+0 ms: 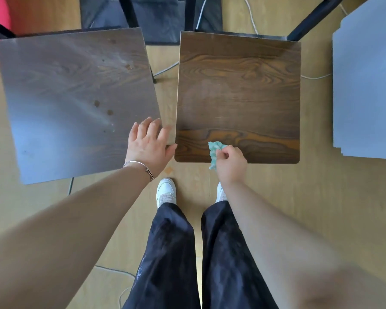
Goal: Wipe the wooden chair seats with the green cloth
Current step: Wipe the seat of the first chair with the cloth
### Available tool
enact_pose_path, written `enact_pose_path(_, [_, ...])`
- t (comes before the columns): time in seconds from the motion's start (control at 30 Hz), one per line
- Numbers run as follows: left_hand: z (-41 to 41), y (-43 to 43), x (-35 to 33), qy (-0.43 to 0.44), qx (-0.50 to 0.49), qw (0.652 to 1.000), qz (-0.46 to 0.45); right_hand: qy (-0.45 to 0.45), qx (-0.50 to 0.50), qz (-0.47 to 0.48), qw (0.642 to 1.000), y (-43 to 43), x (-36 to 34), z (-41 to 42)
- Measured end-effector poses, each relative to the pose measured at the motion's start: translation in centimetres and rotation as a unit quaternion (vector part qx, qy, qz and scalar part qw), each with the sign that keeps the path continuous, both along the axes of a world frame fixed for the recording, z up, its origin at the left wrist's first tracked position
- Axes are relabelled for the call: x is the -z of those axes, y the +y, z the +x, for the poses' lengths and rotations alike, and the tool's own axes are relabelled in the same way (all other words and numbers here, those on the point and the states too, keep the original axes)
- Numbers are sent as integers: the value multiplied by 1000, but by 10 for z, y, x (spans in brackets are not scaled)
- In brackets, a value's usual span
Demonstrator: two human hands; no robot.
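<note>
Head-camera view: the green cloth (214, 152) is being pinched, bunched, between the curled fingers and thumb of the right hand (231, 163) and is being pressed against the front edge of the right chair seat (239, 90), toward its left corner. The left hand (148, 148) is being laid on the front right corner of the left chair seat (76, 97), fingers straight and slightly spread. Dark spots (96, 103) are being displayed on that seat.

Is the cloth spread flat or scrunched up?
Scrunched: the green cloth is a crumpled wad pinched in the right hand at the front edge of the right chair seat.
</note>
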State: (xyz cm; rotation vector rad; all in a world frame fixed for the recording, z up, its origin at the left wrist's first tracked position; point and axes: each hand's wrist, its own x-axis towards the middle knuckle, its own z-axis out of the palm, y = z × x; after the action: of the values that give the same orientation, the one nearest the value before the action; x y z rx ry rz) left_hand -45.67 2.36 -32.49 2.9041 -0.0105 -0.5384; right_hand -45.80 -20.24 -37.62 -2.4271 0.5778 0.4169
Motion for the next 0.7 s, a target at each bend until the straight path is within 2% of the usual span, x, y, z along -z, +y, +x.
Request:
enact_pose_path(0.27, [-12, 39, -3, -6, -31, 999, 9, -12, -70, 35, 997, 81, -4, -7])
enact_pose_path(0.4, [-15, 52, -9, -5, -43, 999, 18, 24, -106, 91, 990, 105, -4, -6])
enact_pose_path(0.47, [-13, 56, -13, -4, -43, 999, 23, 51, -90, 150, 983, 107, -4, -4])
enact_pose_path(0.53, [-10, 56, -19, -3, -36, 999, 29, 51, -58, 169, 983, 101, -8, 2])
enact_pose_path(0.7, [15, 31, -31, 5, -5, 999, 43, -7, 3, 104, 995, 37, -23, 57])
